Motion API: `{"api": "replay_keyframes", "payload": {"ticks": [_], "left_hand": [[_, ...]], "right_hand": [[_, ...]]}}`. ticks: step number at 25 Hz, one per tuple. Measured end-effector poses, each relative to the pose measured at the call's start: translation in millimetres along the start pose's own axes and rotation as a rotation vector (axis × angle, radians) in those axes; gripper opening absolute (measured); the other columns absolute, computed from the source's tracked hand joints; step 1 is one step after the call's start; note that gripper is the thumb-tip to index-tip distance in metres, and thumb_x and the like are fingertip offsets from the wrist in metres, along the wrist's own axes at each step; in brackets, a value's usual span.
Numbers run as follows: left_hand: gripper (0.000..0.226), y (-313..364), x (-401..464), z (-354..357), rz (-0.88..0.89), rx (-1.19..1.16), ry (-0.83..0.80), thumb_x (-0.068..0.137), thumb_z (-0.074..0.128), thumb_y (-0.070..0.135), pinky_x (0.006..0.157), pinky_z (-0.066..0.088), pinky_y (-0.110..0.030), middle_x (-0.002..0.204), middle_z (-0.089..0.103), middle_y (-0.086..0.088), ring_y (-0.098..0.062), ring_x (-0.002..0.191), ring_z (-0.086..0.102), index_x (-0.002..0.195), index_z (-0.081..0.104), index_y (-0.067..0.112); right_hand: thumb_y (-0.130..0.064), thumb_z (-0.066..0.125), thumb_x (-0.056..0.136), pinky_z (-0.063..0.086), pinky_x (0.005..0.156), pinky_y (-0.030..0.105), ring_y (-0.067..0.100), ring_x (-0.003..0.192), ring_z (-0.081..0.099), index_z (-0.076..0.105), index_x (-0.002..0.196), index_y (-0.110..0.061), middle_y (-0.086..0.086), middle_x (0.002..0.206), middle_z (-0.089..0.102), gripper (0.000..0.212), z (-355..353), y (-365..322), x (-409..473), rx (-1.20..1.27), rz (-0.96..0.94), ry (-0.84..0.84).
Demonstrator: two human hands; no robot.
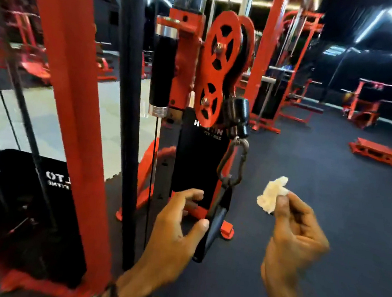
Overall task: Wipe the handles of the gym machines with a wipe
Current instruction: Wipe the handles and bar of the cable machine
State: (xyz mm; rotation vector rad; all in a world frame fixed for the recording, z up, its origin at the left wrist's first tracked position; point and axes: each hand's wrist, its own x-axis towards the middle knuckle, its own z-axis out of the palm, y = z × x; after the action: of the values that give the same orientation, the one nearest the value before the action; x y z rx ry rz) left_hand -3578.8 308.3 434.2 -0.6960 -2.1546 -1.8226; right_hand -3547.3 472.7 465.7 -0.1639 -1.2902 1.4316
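Observation:
A black stirrup handle [212, 227] hangs from a metal carabiner [234, 161] under the red pulley [215, 69] of a cable machine. My left hand [172, 234] is just left of the handle, fingers spread and loosely bent; the thumb tip reaches the grip's edge, and I cannot tell if it touches. My right hand [295, 239] is to the right of the handle and apart from it, pinching a crumpled white wipe [272, 194] between thumb and fingertips. A second black padded grip [162, 72] stands upright on the machine's carriage, higher up.
A red upright post [71, 108] and a black guide column [125, 115] stand at the left. A black weight-stack cover [199, 153] sits behind the handle. More red machines [387, 152] line the far right, across dark rubber floor [324, 164].

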Motion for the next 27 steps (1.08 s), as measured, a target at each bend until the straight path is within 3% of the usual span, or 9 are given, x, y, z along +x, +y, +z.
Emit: {"api": "replay_keyframes", "payload": {"ticks": [3,6,9,14,18,20,23,27], "left_hand": [[0.049,-2.3,5.0,14.8,-0.127,-0.099,-0.037,0.076,0.066,0.042,0.094,0.053,-0.039,0.105,0.071,0.003,-0.014,0.099,0.067,0.122,0.058,0.03],[0.027,-8.9,3.3,32.4,-0.122,-0.139,0.021,0.084,0.064,0.031,0.081,0.056,-0.041,0.085,0.072,-0.002,-0.017,0.079,0.069,0.11,0.064,0.028],[0.016,-14.6,-1.2,41.6,-0.095,-0.157,0.07,0.091,0.057,0.029,0.065,0.052,-0.037,0.07,0.065,-0.002,-0.014,0.061,0.06,0.101,0.067,0.022],[0.033,-13.0,-12.5,36.5,-0.07,0.003,0.186,0.098,0.046,0.04,0.056,0.042,-0.043,0.063,0.049,0.001,-0.018,0.056,0.048,0.088,0.063,0.013],[0.037,-7.7,-17.4,44.7,-0.101,0.037,0.303,0.096,0.042,0.049,0.053,0.037,-0.038,0.059,0.046,0.012,-0.01,0.053,0.041,0.085,0.063,0.021],[0.039,0.6,-23.7,59.7,-0.161,-0.017,0.388,0.094,0.044,0.052,0.049,0.032,-0.037,0.054,0.04,0.011,-0.01,0.048,0.035,0.082,0.062,0.02],[0.039,15.0,-28.8,85.3,-0.25,-0.081,0.494,0.101,0.048,0.04,0.044,0.024,-0.03,0.048,0.03,0.011,-0.009,0.04,0.026,0.075,0.054,0.012],[0.04,38.2,-26.2,109.2,-0.337,-0.094,0.595,0.105,0.046,0.033,0.04,0.021,-0.025,0.047,0.027,0.009,-0.01,0.039,0.022,0.07,0.045,0.014]], "right_hand": [[-0.004,0.066,0.089,0.053,0.073,0.019,0.007,0.075,0.07,0.072,0.093,-0.017,-0.011,0.081,0.075,0.015,-24.8,9.4,-21.7,-0.076,0.081,-0.025],[0.001,0.066,0.088,0.054,0.072,0.019,0.008,0.072,0.069,0.072,0.091,-0.014,-0.009,0.079,0.075,0.016,-52.9,18.2,-35.9,-0.161,0.106,-0.102],[0.0,0.066,0.088,0.054,0.07,0.021,0.008,0.07,0.068,0.071,0.09,-0.015,-0.008,0.077,0.074,0.016,-71.6,28.2,-40.6,-0.197,0.128,-0.147],[-0.013,0.069,0.088,0.057,0.075,0.038,0.024,0.077,0.071,0.073,0.093,-0.018,0.005,0.085,0.074,0.008,-76.5,47.2,-41.9,-0.171,0.175,-0.329],[-0.015,0.068,0.089,0.055,0.071,0.041,0.024,0.077,0.068,0.074,0.094,-0.018,-0.001,0.087,0.07,0.008,-81.4,63.4,-37.5,-0.161,0.048,-0.578],[-0.013,0.067,0.089,0.054,0.07,0.036,0.018,0.079,0.067,0.073,0.094,-0.013,-0.003,0.089,0.068,0.008,-93.2,70.9,-26.6,-0.195,-0.079,-0.681],[-0.008,0.067,0.087,0.051,0.074,0.024,0.009,0.082,0.062,0.074,0.097,-0.009,0.0,0.09,0.064,0.012,-108.6,82.4,-3.8,-0.227,-0.157,-0.683],[-0.006,0.067,0.089,0.044,0.074,0.014,0.013,0.077,0.056,0.074,0.105,-0.006,0.004,0.091,0.057,0.018,-116.6,87.7,15.8,-0.239,-0.223,-0.691]]}}
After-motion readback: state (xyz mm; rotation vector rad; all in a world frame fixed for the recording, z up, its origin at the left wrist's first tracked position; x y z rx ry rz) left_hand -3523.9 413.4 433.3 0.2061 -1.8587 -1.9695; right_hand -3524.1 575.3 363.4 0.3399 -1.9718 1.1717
